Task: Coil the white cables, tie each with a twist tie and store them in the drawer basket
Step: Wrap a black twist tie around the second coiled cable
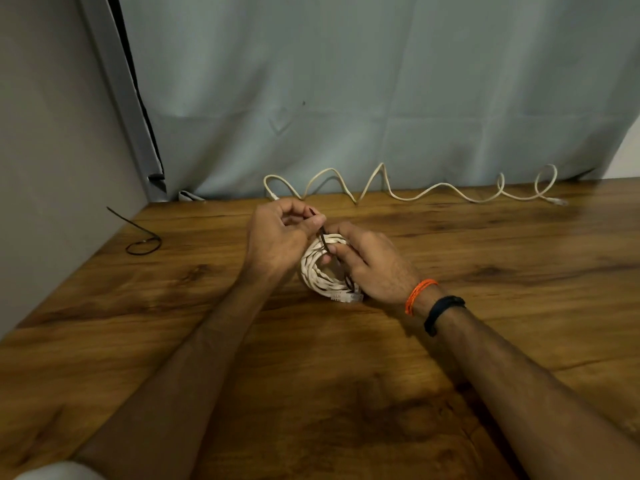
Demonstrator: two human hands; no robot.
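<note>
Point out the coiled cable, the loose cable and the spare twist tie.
coiled cable [317, 271], head view, left side of the coil
loose cable [429, 191], head view, low bend mid-length
spare twist tie [143, 244], head view, its looped end

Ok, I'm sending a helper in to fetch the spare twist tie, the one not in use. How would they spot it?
Start at the wooden table and go to its far left corner by the grey wall. The spare twist tie lies there alone, well left of both hands. It is thin and dark, bent into a loop with one straight tail, unlike the thick white cables.
</note>
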